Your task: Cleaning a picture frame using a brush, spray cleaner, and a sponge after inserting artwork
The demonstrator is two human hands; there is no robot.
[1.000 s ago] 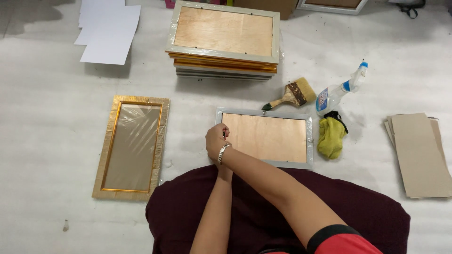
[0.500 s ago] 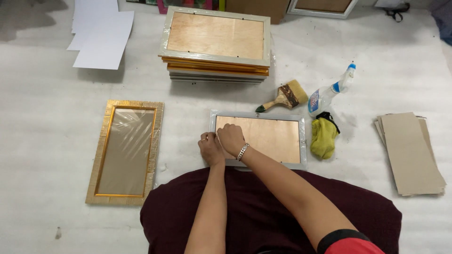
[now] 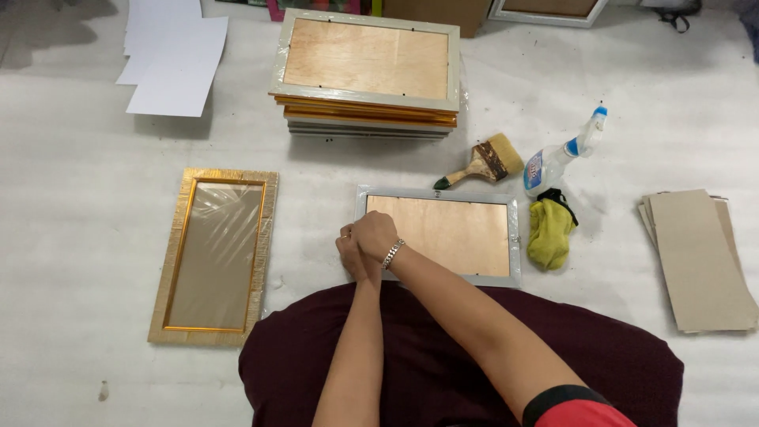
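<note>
My left hand point(image 3: 350, 255) and right hand point(image 3: 375, 235) press clenched fingers on the silver frame's point(image 3: 437, 234) left edge; it lies face-down, long axis left-right.

i see a silver-grey frame point(image 3: 437, 237) with a tan wooden back, a textured gold frame point(image 3: 215, 255), a yellow-green cloth point(image 3: 550, 233), white paper sheets point(image 3: 175, 59) and a maroon lap garment point(image 3: 443, 372).

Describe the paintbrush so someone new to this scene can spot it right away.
Start at the tall stack of frames at the top centre of the white floor covering. Just below its right corner, above the silver frame under both hands, lies the paintbrush. It is the only wooden-handled tool, with wide tan bristles pointing towards the spray bottle.
</note>
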